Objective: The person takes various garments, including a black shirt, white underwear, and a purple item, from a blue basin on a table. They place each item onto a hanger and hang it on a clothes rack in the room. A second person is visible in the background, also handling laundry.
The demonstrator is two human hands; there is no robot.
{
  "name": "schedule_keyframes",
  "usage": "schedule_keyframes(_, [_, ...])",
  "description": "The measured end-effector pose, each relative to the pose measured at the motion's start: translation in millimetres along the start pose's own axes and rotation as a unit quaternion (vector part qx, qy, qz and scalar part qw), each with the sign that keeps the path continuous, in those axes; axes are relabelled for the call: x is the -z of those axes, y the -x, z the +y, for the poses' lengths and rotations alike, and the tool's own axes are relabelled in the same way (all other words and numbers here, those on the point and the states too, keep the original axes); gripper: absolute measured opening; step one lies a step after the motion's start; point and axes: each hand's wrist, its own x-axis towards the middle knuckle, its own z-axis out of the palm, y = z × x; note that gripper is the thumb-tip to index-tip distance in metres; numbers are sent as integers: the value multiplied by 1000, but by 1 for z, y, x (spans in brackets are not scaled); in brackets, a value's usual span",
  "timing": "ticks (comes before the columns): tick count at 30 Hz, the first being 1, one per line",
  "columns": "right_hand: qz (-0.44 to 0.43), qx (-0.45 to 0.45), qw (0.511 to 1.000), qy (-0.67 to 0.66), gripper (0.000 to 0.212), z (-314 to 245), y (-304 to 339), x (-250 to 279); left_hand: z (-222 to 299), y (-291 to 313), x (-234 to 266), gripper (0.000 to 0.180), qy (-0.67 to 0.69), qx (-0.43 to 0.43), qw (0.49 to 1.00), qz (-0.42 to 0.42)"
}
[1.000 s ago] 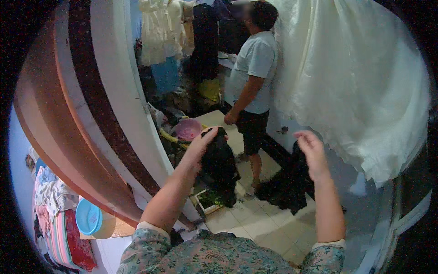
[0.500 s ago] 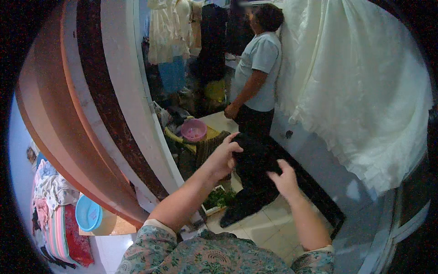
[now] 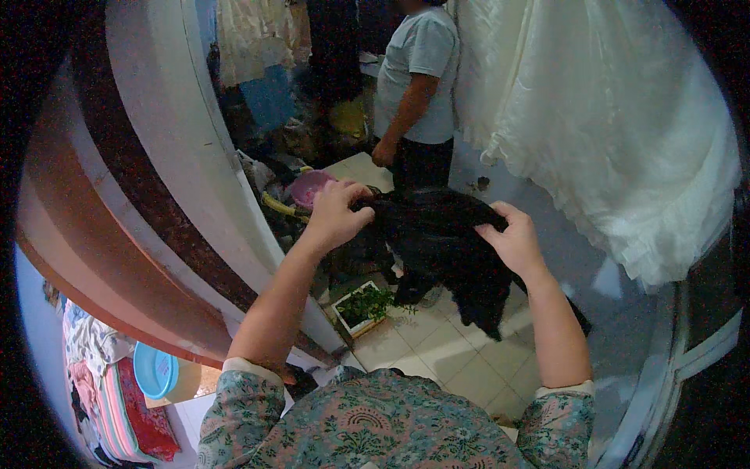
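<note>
A black cloth garment (image 3: 445,238) hangs stretched between my two hands, its lower end dangling over the floor tiles. My left hand (image 3: 340,209) pinches its upper left corner, and my right hand (image 3: 512,230) grips the upper right edge between thumb and fingers. The exact kind of garment does not show. Just beyond my left hand stands a pink basin (image 3: 308,187), partly covered by the hand. Below the cloth, a white planter box (image 3: 361,309) with green leaves sits on the floor.
Ahead stands another person (image 3: 418,86) in a light T-shirt and dark trousers. White frilly fabric (image 3: 594,117) hangs at the right. A door frame (image 3: 168,117) rises close on my left. Past it are a blue basin (image 3: 156,369) and a pile of folded textiles (image 3: 101,391).
My hands have moved apart, spreading the black cloth wider between them. The view has shifted, so the planter box shows more fully.
</note>
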Motion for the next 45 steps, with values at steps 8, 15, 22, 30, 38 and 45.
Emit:
schedule_keyframes(8, [-13, -34, 999, -36, 26, 5, -6, 7, 35, -7, 24, 40, 509, 289, 794, -161])
schedule_keyframes(15, [-70, 6, 996, -56, 34, 11, 4, 2, 44, -16, 27, 24, 601, 197, 773, -51])
schedule_keyframes(22, [-207, -27, 968, -137, 68, 6, 24, -19, 84, -33, 57, 22, 672, 182, 713, -91])
schedule_keyframes(30, [-229, 46, 933, -274, 101, 39, 65, -87, 111, -40, 63, 30, 636, 234, 724, -131])
schedule_keyframes(38, [-270, -19, 951, -147, 54, 85, 97, -153, 110, -19, 67, 29, 671, 308, 666, -106])
schedule_keyframes(45, [-99, 62, 942, -316, 64, 38, 86, -206, 100, -21, 77, 59, 685, 295, 659, -91])
